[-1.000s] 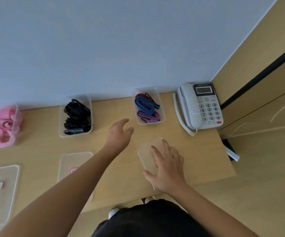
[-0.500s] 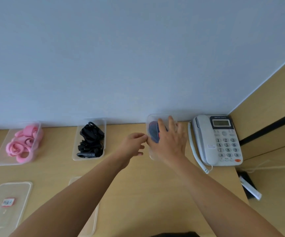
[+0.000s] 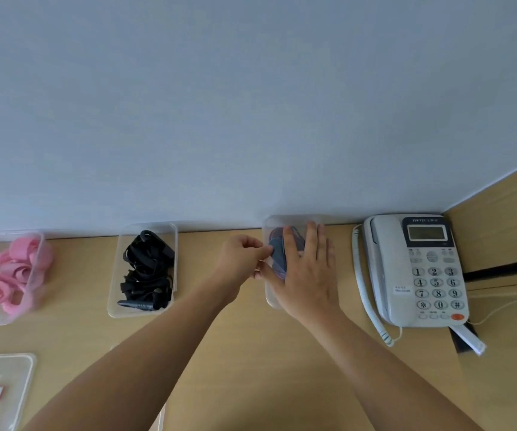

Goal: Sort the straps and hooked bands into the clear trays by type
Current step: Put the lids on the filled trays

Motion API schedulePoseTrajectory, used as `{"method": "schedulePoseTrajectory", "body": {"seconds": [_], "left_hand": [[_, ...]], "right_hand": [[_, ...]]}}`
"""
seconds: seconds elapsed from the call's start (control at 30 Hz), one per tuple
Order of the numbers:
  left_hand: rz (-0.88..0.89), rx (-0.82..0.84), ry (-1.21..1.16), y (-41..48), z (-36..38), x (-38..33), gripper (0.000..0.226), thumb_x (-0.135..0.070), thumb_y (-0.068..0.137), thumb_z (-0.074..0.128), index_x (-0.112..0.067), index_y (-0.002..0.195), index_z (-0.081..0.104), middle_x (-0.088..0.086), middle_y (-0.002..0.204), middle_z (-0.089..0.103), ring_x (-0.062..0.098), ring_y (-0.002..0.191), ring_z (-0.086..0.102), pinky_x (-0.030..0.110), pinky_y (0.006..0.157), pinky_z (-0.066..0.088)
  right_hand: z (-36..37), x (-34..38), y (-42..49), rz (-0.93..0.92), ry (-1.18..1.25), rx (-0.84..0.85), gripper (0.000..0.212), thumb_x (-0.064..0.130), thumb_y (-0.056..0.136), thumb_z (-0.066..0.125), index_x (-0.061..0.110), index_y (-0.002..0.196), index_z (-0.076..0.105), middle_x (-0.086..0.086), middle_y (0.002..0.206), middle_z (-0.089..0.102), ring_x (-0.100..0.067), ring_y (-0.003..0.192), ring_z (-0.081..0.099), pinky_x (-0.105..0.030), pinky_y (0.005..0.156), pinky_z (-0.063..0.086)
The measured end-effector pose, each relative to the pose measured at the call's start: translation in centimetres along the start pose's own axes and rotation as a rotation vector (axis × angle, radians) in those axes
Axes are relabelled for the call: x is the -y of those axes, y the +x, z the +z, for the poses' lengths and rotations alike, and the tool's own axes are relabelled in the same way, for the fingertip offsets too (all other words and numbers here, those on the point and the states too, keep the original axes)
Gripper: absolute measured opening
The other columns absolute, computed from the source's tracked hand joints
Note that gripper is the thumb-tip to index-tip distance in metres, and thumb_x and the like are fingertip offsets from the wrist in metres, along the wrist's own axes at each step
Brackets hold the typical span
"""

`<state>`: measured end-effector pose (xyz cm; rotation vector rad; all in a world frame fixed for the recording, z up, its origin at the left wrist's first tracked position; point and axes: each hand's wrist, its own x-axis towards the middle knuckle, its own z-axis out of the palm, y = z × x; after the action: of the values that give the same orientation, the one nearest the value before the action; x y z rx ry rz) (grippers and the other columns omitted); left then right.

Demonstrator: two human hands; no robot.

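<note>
The far right clear tray point(image 3: 282, 221) stands against the wall and holds blue and pink straps point(image 3: 277, 258), seen through a clear lid point(image 3: 294, 219) lying on top of it. My right hand point(image 3: 308, 276) lies flat on that lid, fingers together and thumb at its left edge. My left hand point(image 3: 241, 259) pinches the lid's left edge with curled fingers. A middle tray point(image 3: 174, 234) holds black hooked bands point(image 3: 146, 269). The left tray point(image 3: 38, 293) holds pink bands point(image 3: 8, 275). Both of these stand uncovered.
A clear lid with a red-bordered label point(image 3: 2, 390) lies at the front left of the wooden desk point(image 3: 266, 368). Another lid's corner point(image 3: 161, 418) shows under my left arm. A white desk phone point(image 3: 418, 269) with a coiled cord stands right of the covered tray.
My right hand carried the clear lid from the desk's front up onto the tray of blue and pink straps. My left hand moved to the lid's left edge and closed. The view tilted upward.
</note>
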<state>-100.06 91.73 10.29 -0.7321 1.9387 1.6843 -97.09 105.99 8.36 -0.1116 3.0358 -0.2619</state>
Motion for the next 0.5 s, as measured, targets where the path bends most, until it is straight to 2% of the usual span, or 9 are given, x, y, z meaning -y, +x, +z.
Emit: {"method": "schedulePoseTrajectory", "body": {"seconds": [0.23, 0.4, 0.5], "left_hand": [[-0.003, -0.028, 0.104, 0.98, 0.0, 0.04, 0.018, -0.011, 0.093, 0.072, 0.007, 0.096, 0.069, 0.01, 0.069, 0.066, 0.021, 0.059, 0.059, 0.032, 0.058, 0.053], [0.034, -0.028, 0.171, 0.92, -0.02, -0.07, 0.01, -0.012, 0.093, 0.071, -0.003, 0.089, 0.072, 0.012, 0.075, 0.072, 0.023, 0.067, 0.065, 0.036, 0.067, 0.059], [0.005, -0.024, 0.187, 0.9, 0.01, -0.56, 0.01, -0.01, 0.094, 0.07, -0.006, 0.085, 0.069, 0.011, 0.076, 0.069, 0.021, 0.064, 0.063, 0.027, 0.054, 0.055]], "right_hand": [[0.28, 0.24, -0.04, -0.001, -0.022, -0.01, 0.092, 0.079, 0.088, 0.029, 0.02, 0.157, 0.022, -0.028, 0.162, 0.012, -0.042, 0.152, 0.007, -0.052, 0.123, 0.014], [0.65, 0.43, -0.08, -0.004, -0.026, -0.024, 0.092, 0.08, 0.088, 0.029, 0.018, 0.156, 0.024, -0.03, 0.161, 0.014, -0.043, 0.151, 0.01, -0.054, 0.122, 0.015], [0.73, 0.28, 0.01, -0.013, -0.024, -0.024, 0.09, 0.079, 0.089, 0.028, 0.019, 0.156, 0.022, -0.03, 0.162, 0.011, -0.043, 0.152, 0.007, -0.053, 0.122, 0.015]]}}
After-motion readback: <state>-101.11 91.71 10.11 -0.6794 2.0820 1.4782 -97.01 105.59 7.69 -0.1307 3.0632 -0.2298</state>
